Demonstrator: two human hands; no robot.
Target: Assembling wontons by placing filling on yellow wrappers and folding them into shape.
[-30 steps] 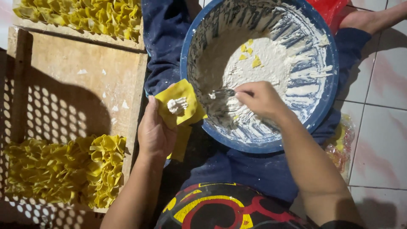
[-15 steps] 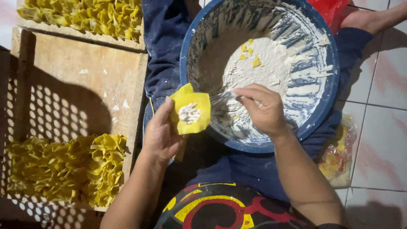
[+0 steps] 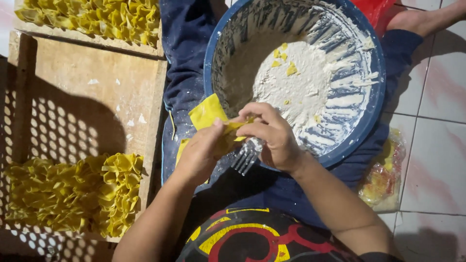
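Fingers (image 3: 228, 127) of left hand (image 3: 201, 153) and right hand (image 3: 274, 138) pinched shut on yellow wrapper (image 3: 208, 111); fork (image 3: 245, 156) tucked under right palm, beside blue bowl (image 3: 213, 43).

Bright overhead light, hard dark shadows

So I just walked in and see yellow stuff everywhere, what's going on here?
A person sitting on the floor pinches a yellow wrapper shut with both hands, left hand and right hand, a fork tucked under the right. A blue bowl of white filling rests on the lap. Folded dumplings lie on a wooden tray.
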